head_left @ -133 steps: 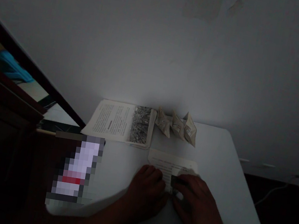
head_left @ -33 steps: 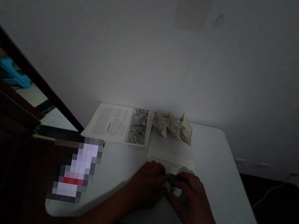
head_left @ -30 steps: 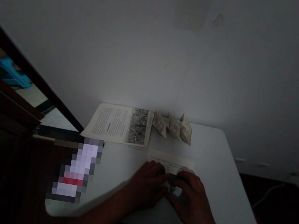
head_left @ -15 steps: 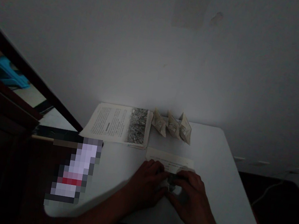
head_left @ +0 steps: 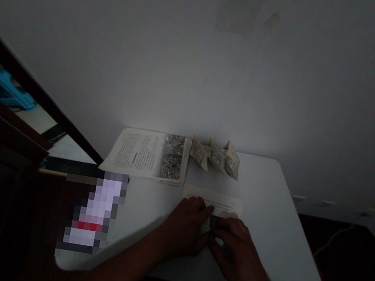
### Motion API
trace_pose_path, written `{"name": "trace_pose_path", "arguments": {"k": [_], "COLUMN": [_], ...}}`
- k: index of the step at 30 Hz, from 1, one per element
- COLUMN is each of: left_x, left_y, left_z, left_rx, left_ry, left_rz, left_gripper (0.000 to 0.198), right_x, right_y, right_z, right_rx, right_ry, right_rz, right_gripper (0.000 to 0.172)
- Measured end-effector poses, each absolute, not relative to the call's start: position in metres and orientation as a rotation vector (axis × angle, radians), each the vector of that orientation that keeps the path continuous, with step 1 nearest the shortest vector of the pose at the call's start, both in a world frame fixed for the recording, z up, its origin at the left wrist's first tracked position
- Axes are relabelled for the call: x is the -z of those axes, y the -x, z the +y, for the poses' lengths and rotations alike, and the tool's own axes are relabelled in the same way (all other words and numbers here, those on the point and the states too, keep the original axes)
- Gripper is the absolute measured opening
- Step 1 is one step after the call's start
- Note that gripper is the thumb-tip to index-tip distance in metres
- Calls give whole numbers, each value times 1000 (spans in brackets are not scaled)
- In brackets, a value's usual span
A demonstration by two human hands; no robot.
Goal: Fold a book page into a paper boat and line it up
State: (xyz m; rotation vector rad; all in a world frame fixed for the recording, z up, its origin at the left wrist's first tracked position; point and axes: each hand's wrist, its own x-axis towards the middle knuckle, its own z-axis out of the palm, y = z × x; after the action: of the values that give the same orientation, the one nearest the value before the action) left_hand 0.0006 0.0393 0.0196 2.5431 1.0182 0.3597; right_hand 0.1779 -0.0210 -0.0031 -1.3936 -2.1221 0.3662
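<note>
Fingers of left hand and right hand pinch a pale printed paper sheet, apparently half-folded; three folded paper shapes stand finished beyond.

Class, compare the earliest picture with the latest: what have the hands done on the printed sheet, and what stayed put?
The left hand and right hand crept toward the far edge of the printed sheet, covering more of it; neither left it. The open book and three folded paper shapes stayed put.

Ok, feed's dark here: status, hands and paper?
Hands: left hand, right hand on printed sheet, grip unclear. Sheet on table. Beyond, apart: open book, folded papers.
</note>
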Motion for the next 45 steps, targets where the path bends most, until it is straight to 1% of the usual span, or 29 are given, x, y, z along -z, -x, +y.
{"name": "trace_pose_path", "arguments": {"k": [6, 13, 20, 26, 30, 34, 35, 41, 45], "left_x": [-20, -10, -6, -12, -11, -7, -6, -4, 0], "left_y": [2, 5, 4, 3, 1, -4, -5, -4, -4], "left_z": [42, 38, 38, 41, 35, 25, 23, 19, 14], "left_rx": [-314, -410, -441, -395, -420, -439, -445, -450, -529], "left_ry": [-2533, -2477, -2477, -2509, -2546, -2691, -2721, -2772, -2778], "left_rz": [985, 1030, 1077, 1086, 1152, 1068, 1038, 1039, 1165], "left_gripper": [59, 55, 36, 34, 30, 13, 12, 19, 25], "right_x": [1, -1, -8, -11, -10, -12, -14, -23, -24], "right_y": [-177, -177, -171, -167, -167, -168, -168, -173, -176], "right_z": [-13, 7, 17, 29, 33, 33, 33, 43, 48], "right_rx": [-403, -370, -277, -307, -338, -363, -372, -450, -494], "right_ry": [1485, 1587, 1784, 2017, 2069, 2065, 2060, 2031, 1956], "right_rz": [-2088, -2110, -2069, -1971, -1957, -1966, -1973, -2030, -2049], "right_gripper": [6, 2, 14, 21, 21, 19, 18, 15, 15]}}
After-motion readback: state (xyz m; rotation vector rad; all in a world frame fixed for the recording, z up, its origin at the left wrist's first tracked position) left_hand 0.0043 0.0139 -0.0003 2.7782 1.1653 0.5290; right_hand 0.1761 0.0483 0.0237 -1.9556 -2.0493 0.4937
